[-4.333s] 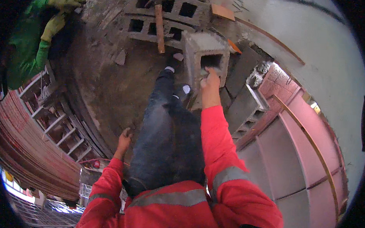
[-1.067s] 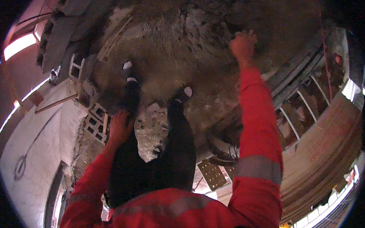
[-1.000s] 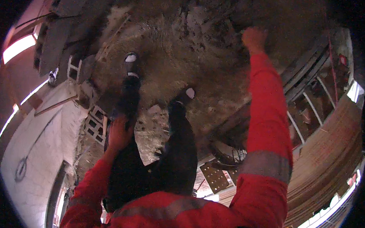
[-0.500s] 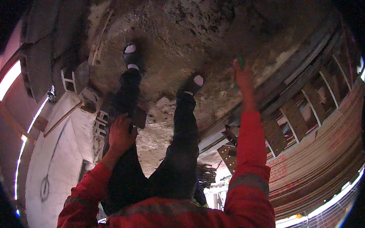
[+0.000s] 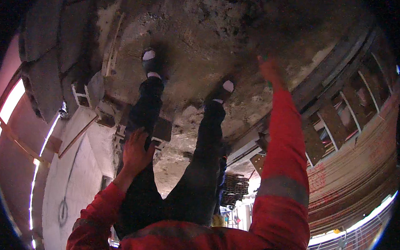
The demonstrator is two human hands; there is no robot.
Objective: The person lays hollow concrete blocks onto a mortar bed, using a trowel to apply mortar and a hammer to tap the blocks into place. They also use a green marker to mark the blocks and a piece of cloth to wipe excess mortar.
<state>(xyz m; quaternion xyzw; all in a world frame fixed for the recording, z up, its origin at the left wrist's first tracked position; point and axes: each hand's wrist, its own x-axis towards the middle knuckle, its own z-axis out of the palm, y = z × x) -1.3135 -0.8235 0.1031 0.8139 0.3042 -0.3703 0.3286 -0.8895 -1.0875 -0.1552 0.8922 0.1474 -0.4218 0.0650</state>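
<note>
My left hand [image 5: 137, 153] lies on my left trouser leg [image 5: 145, 110], fingers apart. My right hand [image 5: 268, 68] reaches out low over the dirty concrete floor [image 5: 202, 45], right of my feet, closed on a small green object that is mostly hidden by it and blurred. Both arms are in red sleeves with grey bands. My two feet [image 5: 225, 87] stand apart on the floor.
Grey blocks and slabs [image 5: 40, 79] line the left, beside a pale wall [image 5: 64, 173]. A ladder-like metal frame [image 5: 344, 99] and stacked boards [image 5: 348, 165] line the right. Behind my legs, part of another person [image 5: 221, 178] shows near dark stacked material [image 5: 235, 190].
The view has turned away from the blocks and hammer seen earlier; my right hand has left a block. Over the last second it moved about, and green shows in it. My left hand stays on my leg.
</note>
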